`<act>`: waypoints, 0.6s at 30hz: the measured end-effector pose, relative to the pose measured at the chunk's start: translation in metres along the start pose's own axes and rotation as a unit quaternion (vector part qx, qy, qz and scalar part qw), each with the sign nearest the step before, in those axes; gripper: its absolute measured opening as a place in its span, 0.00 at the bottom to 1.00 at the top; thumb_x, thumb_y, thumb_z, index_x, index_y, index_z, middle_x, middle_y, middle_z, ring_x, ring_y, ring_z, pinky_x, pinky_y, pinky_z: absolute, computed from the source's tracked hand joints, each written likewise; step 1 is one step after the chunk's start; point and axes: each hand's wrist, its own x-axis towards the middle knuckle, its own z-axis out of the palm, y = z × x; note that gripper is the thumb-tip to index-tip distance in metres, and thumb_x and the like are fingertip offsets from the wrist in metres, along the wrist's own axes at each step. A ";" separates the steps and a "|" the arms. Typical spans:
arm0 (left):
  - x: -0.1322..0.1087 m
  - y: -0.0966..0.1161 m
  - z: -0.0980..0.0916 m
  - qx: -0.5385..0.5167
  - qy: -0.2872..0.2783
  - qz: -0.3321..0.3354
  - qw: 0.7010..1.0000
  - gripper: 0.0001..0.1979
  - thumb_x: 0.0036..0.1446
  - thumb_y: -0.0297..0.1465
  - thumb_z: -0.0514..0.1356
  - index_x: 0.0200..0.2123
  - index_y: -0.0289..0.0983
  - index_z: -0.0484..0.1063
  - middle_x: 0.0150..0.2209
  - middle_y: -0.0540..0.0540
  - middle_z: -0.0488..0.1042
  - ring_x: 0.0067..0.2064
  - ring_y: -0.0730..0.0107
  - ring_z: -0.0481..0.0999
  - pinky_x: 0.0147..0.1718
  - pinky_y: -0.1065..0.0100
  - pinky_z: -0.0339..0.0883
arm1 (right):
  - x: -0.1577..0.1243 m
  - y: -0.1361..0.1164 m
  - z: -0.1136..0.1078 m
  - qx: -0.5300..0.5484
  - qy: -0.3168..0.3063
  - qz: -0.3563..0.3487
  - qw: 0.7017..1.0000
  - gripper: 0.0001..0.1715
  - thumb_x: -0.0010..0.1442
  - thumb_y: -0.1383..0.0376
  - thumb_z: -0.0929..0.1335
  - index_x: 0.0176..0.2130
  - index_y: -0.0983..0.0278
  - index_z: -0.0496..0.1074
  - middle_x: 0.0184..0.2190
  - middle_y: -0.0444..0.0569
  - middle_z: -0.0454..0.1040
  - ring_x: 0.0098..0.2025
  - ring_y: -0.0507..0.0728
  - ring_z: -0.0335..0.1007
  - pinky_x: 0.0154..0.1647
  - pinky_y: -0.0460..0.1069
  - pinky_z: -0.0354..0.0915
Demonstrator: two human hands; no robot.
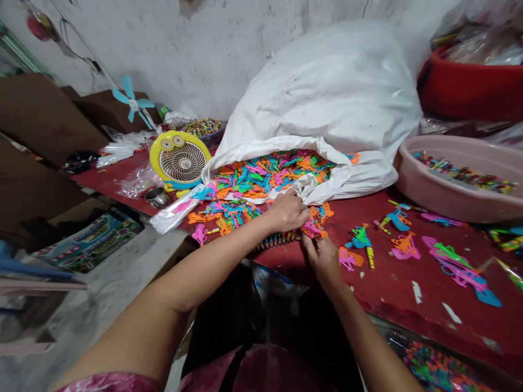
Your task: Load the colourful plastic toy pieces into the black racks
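Note:
My left hand (287, 211) is closed, its fingertips at a small pink plastic toy piece (312, 227) with an orange tip. My right hand (324, 260) pinches that same piece from below, near the table's front edge. Beneath my left wrist runs a row of small striped pieces (280, 239), partly hidden by the forearm. Behind my hands a large white sack (339, 92) lies on its side, its mouth spilling bright plastic toy pieces (265, 175). More pieces (229, 213) are heaped just left of my left hand.
Toy pieces (404, 245) lie scattered across the red table (379, 283) on the right. A pink basin (457, 190) of small striped parts stands behind them, below a red tub (474, 90). Left are a yellow fan (182, 160), a metal cup (157, 197) and plastic bags (174, 212).

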 end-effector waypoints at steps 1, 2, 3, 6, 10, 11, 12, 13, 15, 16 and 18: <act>0.000 0.000 0.000 0.003 0.001 -0.001 1.000 0.21 0.65 0.34 0.47 0.30 0.36 0.78 0.34 0.40 0.77 0.45 0.58 0.68 0.48 0.58 0.62 | -0.001 0.001 0.002 -0.016 -0.002 -0.011 1.000 0.21 0.67 0.53 0.58 0.35 0.63 0.72 0.30 0.53 0.73 0.34 0.58 0.68 0.37 0.51 0.62; 0.000 0.000 0.001 0.004 0.002 -0.005 1.000 0.21 0.65 0.34 0.47 0.30 0.36 0.78 0.35 0.40 0.77 0.46 0.58 0.68 0.47 0.58 0.62 | -0.003 0.001 0.003 -0.032 -0.003 -0.020 0.999 0.22 0.68 0.53 0.58 0.35 0.63 0.71 0.30 0.53 0.73 0.34 0.58 0.68 0.37 0.51 0.62; 0.000 -0.001 0.002 0.004 0.005 -0.009 1.000 0.21 0.65 0.34 0.47 0.30 0.36 0.78 0.35 0.40 0.77 0.46 0.57 0.68 0.47 0.58 0.62 | -0.004 0.002 0.005 -0.046 -0.003 -0.026 0.999 0.22 0.68 0.53 0.57 0.35 0.63 0.71 0.30 0.53 0.72 0.33 0.58 0.67 0.36 0.51 0.61; 0.001 -0.002 0.005 0.001 0.009 -0.014 1.000 0.21 0.65 0.35 0.47 0.30 0.36 0.78 0.36 0.41 0.77 0.47 0.57 0.68 0.47 0.57 0.62 | -0.004 0.005 0.008 -0.074 0.003 -0.018 0.997 0.24 0.69 0.53 0.57 0.30 0.62 0.69 0.28 0.52 0.71 0.31 0.57 0.65 0.34 0.51 0.59; 0.000 -0.002 0.005 -0.001 0.014 -0.014 1.000 0.22 0.65 0.35 0.46 0.30 0.36 0.78 0.35 0.41 0.78 0.46 0.57 0.68 0.47 0.57 0.62 | -0.001 0.006 0.010 -0.046 0.017 0.025 0.998 0.25 0.68 0.52 0.57 0.24 0.60 0.61 0.23 0.48 0.67 0.26 0.55 0.60 0.30 0.50 0.55; 0.000 -0.002 0.005 -0.002 0.016 -0.015 1.000 0.22 0.65 0.35 0.46 0.29 0.36 0.77 0.36 0.41 0.78 0.46 0.57 0.68 0.47 0.57 0.63 | 0.000 0.006 0.010 -0.037 0.023 0.032 0.999 0.25 0.68 0.51 0.57 0.23 0.60 0.60 0.22 0.48 0.66 0.25 0.54 0.59 0.30 0.50 0.54; -0.001 -0.001 0.004 -0.004 0.018 -0.016 1.000 0.22 0.65 0.35 0.46 0.29 0.36 0.77 0.36 0.41 0.78 0.46 0.57 0.68 0.46 0.57 0.63 | 0.000 0.005 0.010 -0.029 0.026 0.037 0.999 0.26 0.68 0.51 0.57 0.23 0.60 0.60 0.22 0.47 0.66 0.25 0.54 0.59 0.30 0.50 0.54; -0.001 -0.001 0.004 -0.005 0.020 -0.016 1.000 0.22 0.65 0.35 0.46 0.29 0.37 0.77 0.36 0.42 0.78 0.46 0.57 0.68 0.46 0.57 0.63 | 0.001 0.004 0.010 -0.022 0.029 0.039 0.999 0.26 0.68 0.50 0.57 0.23 0.60 0.60 0.21 0.47 0.66 0.25 0.55 0.59 0.30 0.50 0.54; -0.002 0.000 0.002 -0.005 0.022 -0.016 1.000 0.22 0.66 0.35 0.46 0.29 0.37 0.77 0.36 0.41 0.78 0.47 0.56 0.68 0.44 0.58 0.63 | 0.000 0.002 0.012 -0.012 0.029 0.041 0.999 0.26 0.68 0.50 0.57 0.24 0.60 0.61 0.22 0.47 0.66 0.26 0.55 0.60 0.31 0.50 0.55; -0.002 0.000 0.001 -0.004 0.022 -0.017 1.000 0.22 0.66 0.35 0.46 0.29 0.36 0.77 0.36 0.41 0.78 0.47 0.56 0.68 0.43 0.58 0.63 | 0.000 0.001 0.013 -0.012 0.028 0.042 0.999 0.26 0.68 0.50 0.57 0.24 0.60 0.62 0.22 0.48 0.67 0.26 0.55 0.60 0.31 0.51 0.55; -0.002 0.000 0.000 -0.003 0.019 -0.020 1.000 0.22 0.66 0.35 0.45 0.30 0.36 0.77 0.36 0.41 0.78 0.48 0.55 0.68 0.42 0.59 0.63 | -0.001 0.001 0.015 -0.022 0.029 0.038 0.999 0.26 0.69 0.51 0.56 0.24 0.61 0.63 0.23 0.49 0.68 0.27 0.55 0.61 0.32 0.51 0.56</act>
